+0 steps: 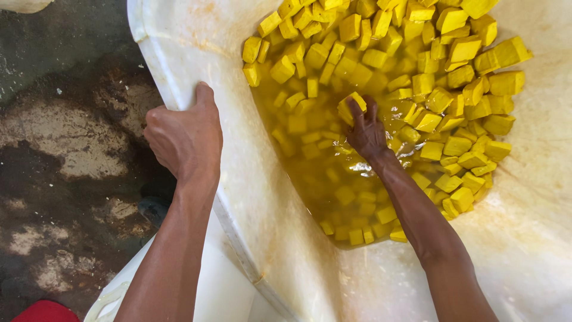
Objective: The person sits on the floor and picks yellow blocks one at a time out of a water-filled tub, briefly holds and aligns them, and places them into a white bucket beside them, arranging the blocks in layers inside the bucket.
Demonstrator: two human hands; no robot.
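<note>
Yellow cubes of what looks like turmeric-stained tofu (417, 71) fill the far and right part of a big white plastic tub (256, 197), many heaped dry against its far wall and others sunk in the yellow liquid (316, 161) pooled at its bottom.

From the head camera, the right hand (366, 132) reaches deep into the tub, near the middle of the pool. Its fingers are curled around one yellow cube (348, 107), which sits at the fingertips on the far side of the palm, just above the liquid's surface. The heap of cubes lies beyond and to the right of this hand, touching it on that side; the sunken cubes lie nearer, toward the tub's near wall.

The left hand (185, 140) is well apart from the cubes. It clamps the tub's left rim, thumb over the inside edge and fingers wrapped down the outside. The right hand is plainly the nearer one to the cubes.

Outside the tub, on the left, is a wet, stained concrete floor (65, 149); a second white container (208, 286) stands under the near-left edge, and something red (44, 312) shows at the bottom corner.
</note>
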